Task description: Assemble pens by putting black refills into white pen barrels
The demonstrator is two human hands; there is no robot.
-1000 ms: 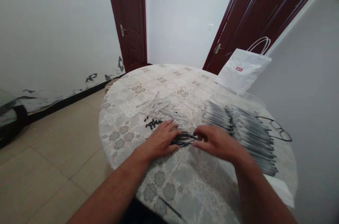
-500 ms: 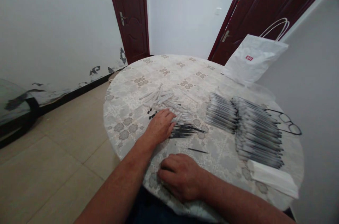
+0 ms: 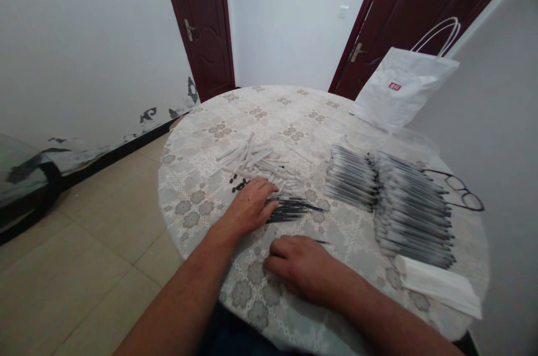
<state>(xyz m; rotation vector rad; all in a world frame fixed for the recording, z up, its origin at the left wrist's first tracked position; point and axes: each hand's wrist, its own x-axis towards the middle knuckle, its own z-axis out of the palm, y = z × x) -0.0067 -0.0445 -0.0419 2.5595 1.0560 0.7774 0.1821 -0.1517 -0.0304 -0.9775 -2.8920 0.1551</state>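
Observation:
My left hand (image 3: 252, 204) rests on the table, thumb and fingers apart, at the left end of a bunch of thin black pen refills (image 3: 292, 211). Just beyond its fingertips lies a loose heap of white pen barrels (image 3: 256, 158). Small black plugs (image 3: 240, 183) are scattered against the back of this hand. Nearer the table's front edge, my right hand (image 3: 300, 266) is curled closed, and whatever is inside its fingers is hidden. Behind its knuckles the tip of a single black refill (image 3: 323, 241) shows, the remainder covered by the hand.
To the right lie two stacked rows of pens, a shorter row (image 3: 351, 176) and a larger pile (image 3: 414, 210). Black-framed glasses (image 3: 462, 193) lie beyond the pile; a white folded packet (image 3: 439, 286) lies in front. A white paper bag (image 3: 406, 87) stands at the back right of the round table (image 3: 235, 115).
My right hand has shifted slightly right and away from me, now covering most of the single refill. My left hand stays by the bunch, its thumb and fingers a little more spread.

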